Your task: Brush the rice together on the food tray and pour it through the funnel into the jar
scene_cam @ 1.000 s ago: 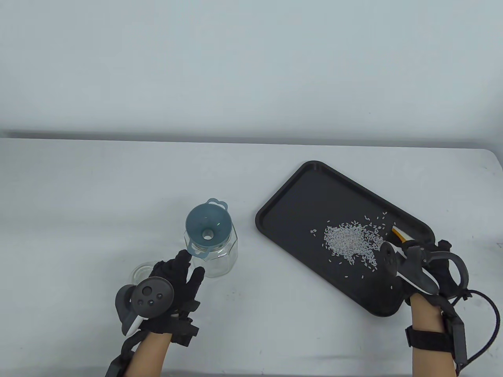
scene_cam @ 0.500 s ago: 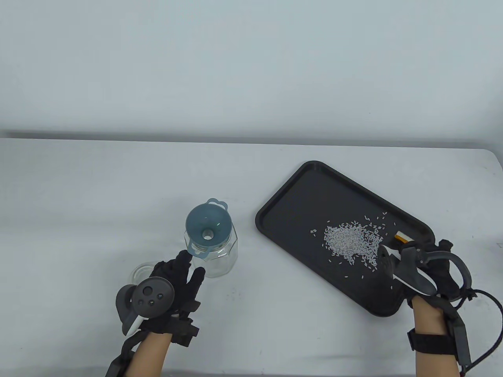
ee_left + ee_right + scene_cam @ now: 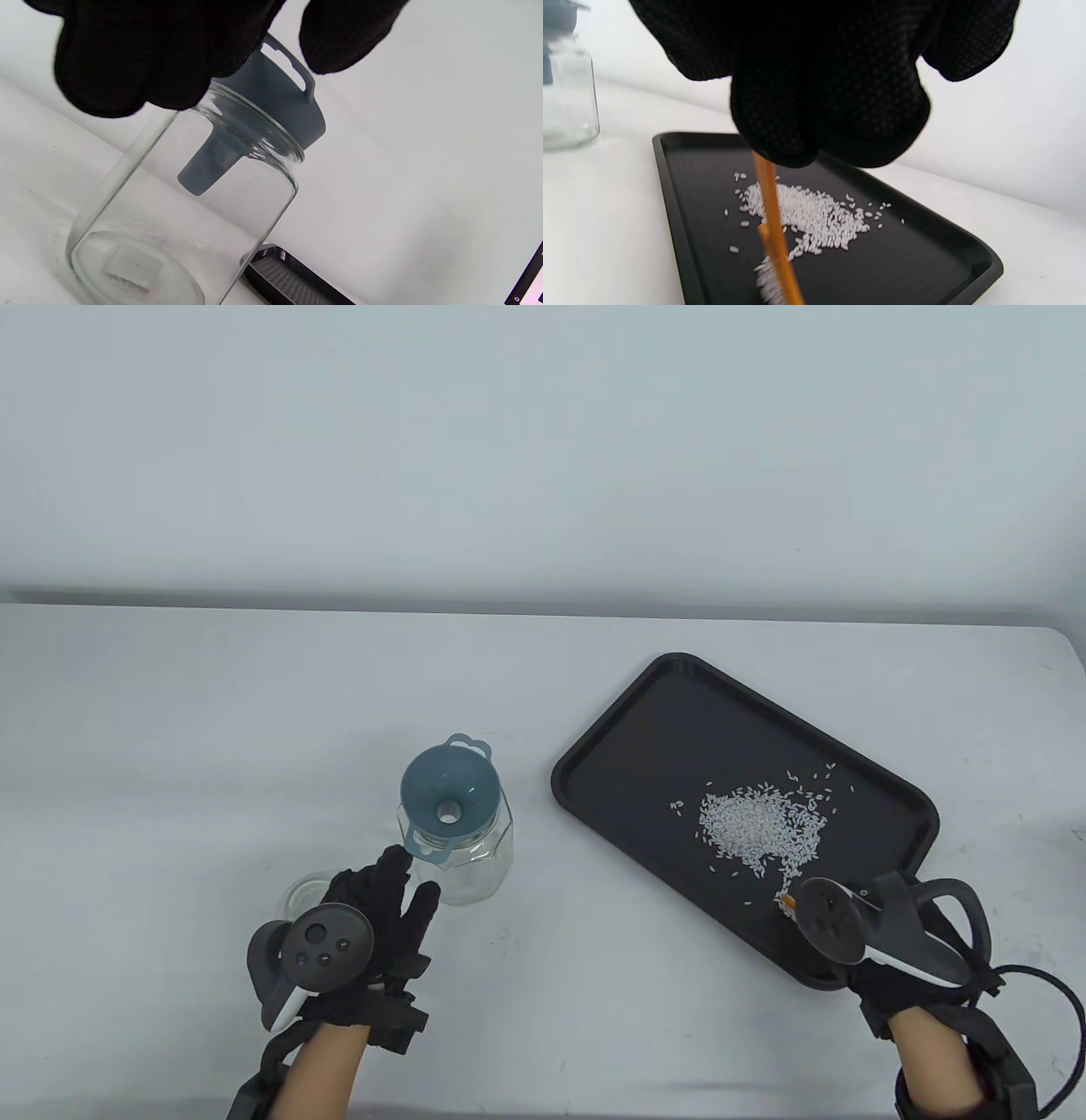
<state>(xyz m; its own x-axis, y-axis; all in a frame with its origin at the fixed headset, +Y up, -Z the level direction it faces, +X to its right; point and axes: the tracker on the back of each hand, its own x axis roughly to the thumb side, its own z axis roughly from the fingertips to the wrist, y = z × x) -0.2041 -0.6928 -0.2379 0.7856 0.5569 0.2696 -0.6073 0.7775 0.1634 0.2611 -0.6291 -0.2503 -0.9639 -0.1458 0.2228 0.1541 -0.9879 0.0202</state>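
White rice (image 3: 755, 827) lies in a loose pile on the black tray (image 3: 645, 721), with stray grains around it. My right hand (image 3: 891, 984) sits at the tray's near edge and grips an orange brush (image 3: 787, 902). In the right wrist view the brush (image 3: 774, 228) stands below the hand (image 3: 831, 84), its white bristles among the near grains of rice (image 3: 814, 216). A blue-grey funnel (image 3: 445, 797) sits in the mouth of the glass jar (image 3: 479, 865). My left hand (image 3: 386, 899) rests its fingertips against the jar's (image 3: 191, 212) rim, near the funnel (image 3: 271, 106), with the thumb apart.
A round clear glass lid (image 3: 305, 892) lies on the table left of the jar, partly behind my left hand. A black cable (image 3: 1060, 1001) loops from the right wrist near the table's right edge. The tray's corner (image 3: 288, 275) shows beyond the jar.
My right hand has drawn back toward the tray's near edge, dragging the brush from the pile's right side to its near side and pulling grains along. The left hand stayed put.
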